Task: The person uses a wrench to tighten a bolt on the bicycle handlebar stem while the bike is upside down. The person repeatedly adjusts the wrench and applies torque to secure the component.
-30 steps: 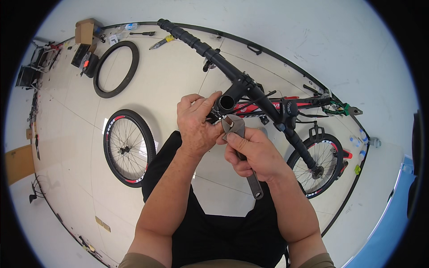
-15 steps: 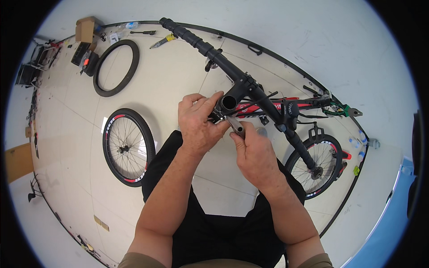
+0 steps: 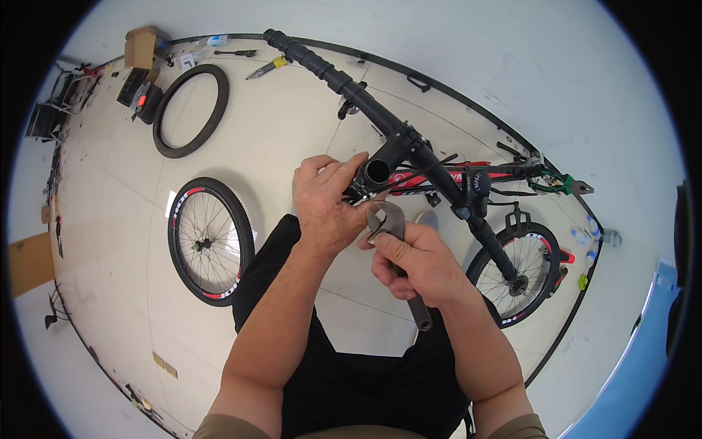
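Observation:
An adjustable wrench [image 3: 387,219] with a grey metal head lies in my right hand [image 3: 424,267], its handle pointing down toward my lap. Its jaws are tipped up, just right of my left thumb. With fingers bent, my left hand [image 3: 322,208] grips the side of a black bicycle stem [image 3: 369,174], whose round open tube end faces up. Whatever is under the left fingers is hidden. The stem joins a black handlebar [image 3: 380,117] that runs slantwise across the view. A red and black bicycle frame [image 3: 413,178] stretches off to the right behind it.
One spoked wheel [image 3: 210,241] lies left of my legs, a bare tyre [image 3: 162,132] beyond it. The rear wheel [image 3: 537,245] is at the right. Green-handled pliers [image 3: 574,184] rest by the frame's far end. Boxes [image 3: 140,50] and loose items sit along the back wall.
My right hand has drawn the wrench down and right, away from the stem, and turned it so that its head and handle now show. My left hand has barely moved.

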`<state>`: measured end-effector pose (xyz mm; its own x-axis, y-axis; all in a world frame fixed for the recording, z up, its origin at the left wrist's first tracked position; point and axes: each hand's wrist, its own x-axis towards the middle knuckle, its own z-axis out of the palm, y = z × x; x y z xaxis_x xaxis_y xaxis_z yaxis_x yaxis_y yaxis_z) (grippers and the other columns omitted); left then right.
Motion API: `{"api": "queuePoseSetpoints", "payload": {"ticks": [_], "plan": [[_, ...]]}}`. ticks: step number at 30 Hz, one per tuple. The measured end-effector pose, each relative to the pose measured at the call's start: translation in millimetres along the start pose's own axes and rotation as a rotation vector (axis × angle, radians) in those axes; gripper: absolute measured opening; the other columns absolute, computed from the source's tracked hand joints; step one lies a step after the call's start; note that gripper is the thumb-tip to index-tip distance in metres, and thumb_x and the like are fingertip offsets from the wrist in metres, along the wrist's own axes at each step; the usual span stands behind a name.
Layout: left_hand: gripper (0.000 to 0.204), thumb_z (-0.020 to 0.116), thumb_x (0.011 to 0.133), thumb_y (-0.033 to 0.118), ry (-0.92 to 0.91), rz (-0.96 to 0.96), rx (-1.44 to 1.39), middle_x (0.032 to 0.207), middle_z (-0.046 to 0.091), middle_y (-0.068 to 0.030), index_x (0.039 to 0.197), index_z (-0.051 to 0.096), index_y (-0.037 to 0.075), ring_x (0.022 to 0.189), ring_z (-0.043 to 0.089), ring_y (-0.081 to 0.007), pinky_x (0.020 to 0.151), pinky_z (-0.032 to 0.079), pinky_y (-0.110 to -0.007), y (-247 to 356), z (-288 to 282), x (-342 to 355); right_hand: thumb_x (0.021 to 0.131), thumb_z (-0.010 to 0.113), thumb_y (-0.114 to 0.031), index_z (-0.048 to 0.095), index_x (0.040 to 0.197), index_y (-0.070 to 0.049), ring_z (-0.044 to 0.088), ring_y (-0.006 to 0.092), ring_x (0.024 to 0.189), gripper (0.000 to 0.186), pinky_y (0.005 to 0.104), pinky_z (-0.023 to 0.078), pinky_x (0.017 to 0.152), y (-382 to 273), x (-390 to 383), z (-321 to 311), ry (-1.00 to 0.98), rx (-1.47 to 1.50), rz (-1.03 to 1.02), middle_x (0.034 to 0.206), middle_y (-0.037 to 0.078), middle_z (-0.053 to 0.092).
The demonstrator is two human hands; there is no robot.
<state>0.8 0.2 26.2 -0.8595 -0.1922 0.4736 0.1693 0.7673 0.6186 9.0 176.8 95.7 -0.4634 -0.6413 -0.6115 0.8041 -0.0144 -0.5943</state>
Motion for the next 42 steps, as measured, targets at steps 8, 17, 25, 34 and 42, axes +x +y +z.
{"api": "queuePoseSetpoints", "payload": {"ticks": [8, 17, 25, 34, 42], "plan": [[0.052, 0.088, 0.060, 0.024, -0.004, 0.001, 0.008, 0.083, 0.071, -0.0038, 0.109, 0.075, 0.011, 0.092, 0.060, -0.0258, 0.081, 0.049, -0.037, -1, 0, -1, 0.107, 0.053, -0.024, 0.061, 0.113, 0.001, 0.040, 0.0067, 0.043, 0.027, 0.0238, 0.031, 0.040, 5, 4, -2, -0.019, 0.084, -0.014, 0.067, 0.006, 0.058], [0.057, 0.086, 0.054, 0.025, -0.003, 0.004, 0.014, 0.081, 0.070, -0.0001, 0.109, 0.075, 0.012, 0.091, 0.060, -0.0249, 0.083, 0.046, -0.039, -2, -1, -1, 0.106, 0.054, -0.024, 0.062, 0.113, -0.001, 0.040, 0.0069, 0.044, 0.025, 0.0240, 0.029, 0.040, 2, 5, -3, 0.012, 0.049, -0.040, 0.068, 0.007, 0.059], [0.055, 0.078, 0.057, 0.012, -0.029, -0.019, -0.009, 0.084, 0.072, -0.0071, 0.111, 0.076, 0.010, 0.094, 0.061, -0.0260, 0.081, 0.051, -0.036, 2, -3, 0, 0.105, 0.056, -0.024, 0.060, 0.107, -0.003, 0.041, 0.0062, 0.045, 0.021, 0.0237, 0.030, 0.040, -1, 6, -3, 0.063, -0.019, -0.042, 0.069, 0.007, 0.060], [0.051, 0.080, 0.058, 0.019, 0.012, -0.003, 0.014, 0.082, 0.070, -0.0009, 0.109, 0.075, 0.012, 0.090, 0.060, -0.0248, 0.082, 0.046, -0.038, -3, 2, -2, 0.104, 0.057, -0.022, 0.056, 0.100, -0.003, 0.041, 0.0057, 0.045, 0.020, 0.0238, 0.031, 0.040, -11, 8, -6, 0.051, -0.174, -0.056, 0.069, 0.006, 0.060], [0.053, 0.081, 0.057, 0.020, 0.003, -0.007, 0.008, 0.082, 0.071, -0.0009, 0.108, 0.075, 0.011, 0.090, 0.060, -0.0248, 0.082, 0.046, -0.038, -4, 2, -2, 0.104, 0.057, -0.022, 0.057, 0.099, -0.002, 0.045, 0.0055, 0.049, 0.020, 0.0262, 0.034, 0.042, -10, 6, -5, 0.045, -0.099, -0.045, 0.069, 0.004, 0.060]]}}
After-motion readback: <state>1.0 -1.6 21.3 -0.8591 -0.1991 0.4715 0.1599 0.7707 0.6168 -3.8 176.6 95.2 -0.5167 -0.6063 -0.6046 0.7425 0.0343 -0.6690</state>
